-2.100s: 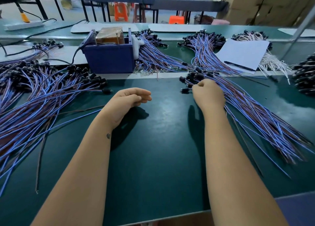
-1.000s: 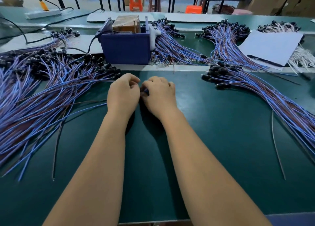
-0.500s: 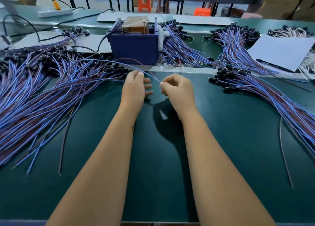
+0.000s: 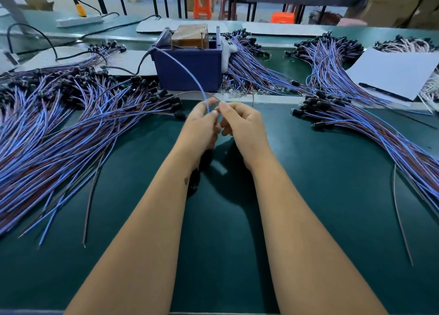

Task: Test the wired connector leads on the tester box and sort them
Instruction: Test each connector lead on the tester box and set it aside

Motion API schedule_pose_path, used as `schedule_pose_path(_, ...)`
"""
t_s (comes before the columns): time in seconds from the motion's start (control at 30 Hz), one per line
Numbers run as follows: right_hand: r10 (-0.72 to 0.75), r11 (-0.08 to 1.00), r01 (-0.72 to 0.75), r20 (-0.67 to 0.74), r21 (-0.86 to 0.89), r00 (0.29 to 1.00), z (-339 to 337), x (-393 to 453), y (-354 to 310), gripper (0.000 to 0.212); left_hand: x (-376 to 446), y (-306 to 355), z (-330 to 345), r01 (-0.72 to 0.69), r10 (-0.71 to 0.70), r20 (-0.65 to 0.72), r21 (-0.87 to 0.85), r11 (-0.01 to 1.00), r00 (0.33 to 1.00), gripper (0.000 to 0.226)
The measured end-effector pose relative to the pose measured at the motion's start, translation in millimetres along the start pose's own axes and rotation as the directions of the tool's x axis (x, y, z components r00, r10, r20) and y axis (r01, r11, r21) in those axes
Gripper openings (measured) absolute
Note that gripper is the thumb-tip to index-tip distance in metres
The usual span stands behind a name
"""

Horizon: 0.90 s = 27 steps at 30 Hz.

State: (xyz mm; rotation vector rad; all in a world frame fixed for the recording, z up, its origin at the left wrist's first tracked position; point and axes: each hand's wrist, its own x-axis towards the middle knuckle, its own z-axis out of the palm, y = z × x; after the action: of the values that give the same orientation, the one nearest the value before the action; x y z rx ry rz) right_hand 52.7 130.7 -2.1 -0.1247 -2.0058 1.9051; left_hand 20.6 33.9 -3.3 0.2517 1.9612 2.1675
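My left hand [image 4: 202, 127] and my right hand [image 4: 244, 127] meet above the green mat, just in front of the blue tester box [image 4: 190, 71]. Both pinch one lead with a blue wire [image 4: 187, 74] and a brown wire. The blue wire arcs up and back toward the left top of the box; the thin brown wire [image 4: 190, 93] curves off to the left. A large pile of blue and brown leads [image 4: 59, 124] with black connectors lies at the left. Another pile [image 4: 356, 124] fans out at the right.
More lead bundles [image 4: 256, 70] lie behind and right of the box, and a white bundle [image 4: 408, 43] at far right. A white sheet with a pen [image 4: 392, 72] rests on the right bundles. A loose wire [image 4: 401, 217] lies on the mat [image 4: 320, 196]. A power strip [image 4: 78, 21] sits far left.
My right hand took a lead from the right pile and brought it to the middle, where my left hand joined it. The blue wire now arcs up to the box.
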Motion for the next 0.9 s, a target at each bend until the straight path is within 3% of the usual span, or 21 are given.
schedule_pose_path(0.13,-0.014,1.000,0.015,-0.054,0.010,0.998,0,1,3,0.017,-5,-1,7,-0.068,0.066,0.052,0.045,0.997,0.996,0.030)
schedule_pose_path(0.33,0.055,0.998,-0.051,-0.157,0.034,0.986,1,3,2,0.020,1,-7,-2,-0.070,0.098,-0.133,0.200,0.977,0.986,0.032)
schedule_pose_path(0.53,0.195,0.948,-0.152,-0.135,0.278,0.971,-3,5,-2,0.022,8,-1,-19,0.031,-0.016,-0.262,0.056,0.998,0.965,0.020)
schedule_pose_path(0.67,0.198,0.945,-0.159,-0.113,0.287,0.974,-6,3,-3,0.024,10,0,-25,0.037,-0.036,-0.347,-0.002,0.999,0.937,0.027)
schedule_pose_path(0.9,0.210,0.924,-0.147,-0.146,0.353,0.967,-7,2,-5,0.024,10,-2,-28,0.017,-0.021,-0.352,-0.014,1.000,0.936,0.029)
